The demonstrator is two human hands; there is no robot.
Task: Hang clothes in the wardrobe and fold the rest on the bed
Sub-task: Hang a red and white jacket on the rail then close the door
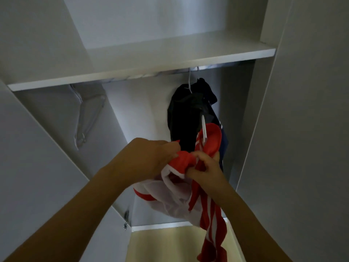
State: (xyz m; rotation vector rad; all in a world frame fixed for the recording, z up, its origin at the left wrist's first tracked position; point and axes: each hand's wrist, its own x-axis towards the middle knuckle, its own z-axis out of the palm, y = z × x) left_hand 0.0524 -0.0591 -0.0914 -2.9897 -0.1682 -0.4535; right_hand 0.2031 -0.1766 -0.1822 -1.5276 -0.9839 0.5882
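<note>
A red and white garment (181,197) hangs bunched between both hands in front of the open wardrobe. My left hand (149,159) grips its red collar edge from the left. My right hand (204,167) pinches the red fabric from the right, next to a white hanger (204,129) whose hook sticks up through the red neck opening. Behind it a black garment (186,114) hangs on a white hanger from the metal rail (170,72) under the shelf.
A white shelf (147,59) spans the wardrobe above the rail. Empty pale hangers (85,118) hang at the left end. The wardrobe door (37,157) stands open at left, a side panel (302,129) at right. Yellowish floor (166,242) shows below.
</note>
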